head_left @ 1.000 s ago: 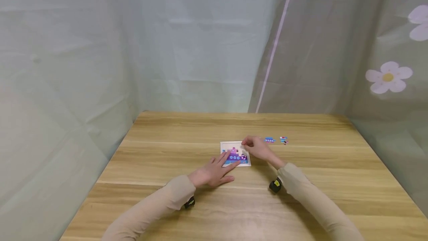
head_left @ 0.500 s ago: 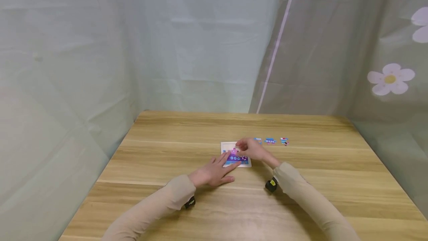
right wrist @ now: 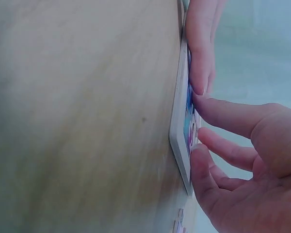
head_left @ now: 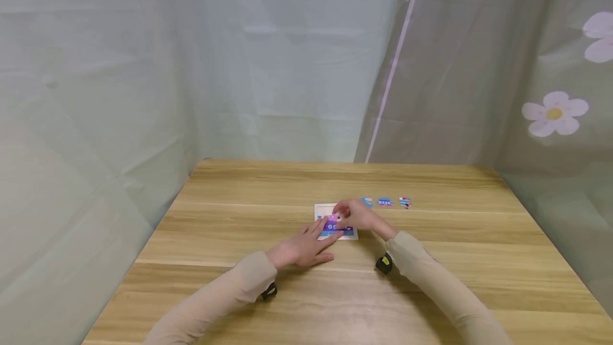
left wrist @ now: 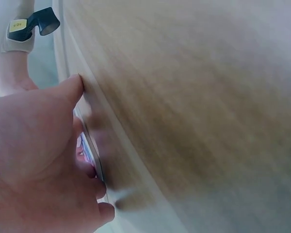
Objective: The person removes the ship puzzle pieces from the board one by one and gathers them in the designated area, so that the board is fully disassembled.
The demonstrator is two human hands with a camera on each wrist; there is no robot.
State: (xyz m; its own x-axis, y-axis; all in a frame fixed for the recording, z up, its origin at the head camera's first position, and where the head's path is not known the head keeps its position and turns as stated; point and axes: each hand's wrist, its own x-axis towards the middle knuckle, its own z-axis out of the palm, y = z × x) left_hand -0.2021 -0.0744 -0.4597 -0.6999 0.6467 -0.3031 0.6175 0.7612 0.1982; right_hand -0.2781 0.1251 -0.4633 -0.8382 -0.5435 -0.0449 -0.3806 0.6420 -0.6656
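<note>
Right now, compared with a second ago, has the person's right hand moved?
Yes. In the head view, judged against the puzzle board, the right hand has shifted left, from near the board's far right corner to farther in over it.

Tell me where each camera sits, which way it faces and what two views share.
Head: worn on the head, facing forward and down at the table, puzzle board and loose pieces; shows left hand, right hand and sleeved forearms.
Left wrist: on the left wrist, facing that hand at the board; shows it large, plus the right wrist's black unit.
Right wrist: on the right wrist, facing that hand at the board; shows it large, plus the left hand's fingers.
Shared: both wrist views catch the board nearly edge-on.
</note>
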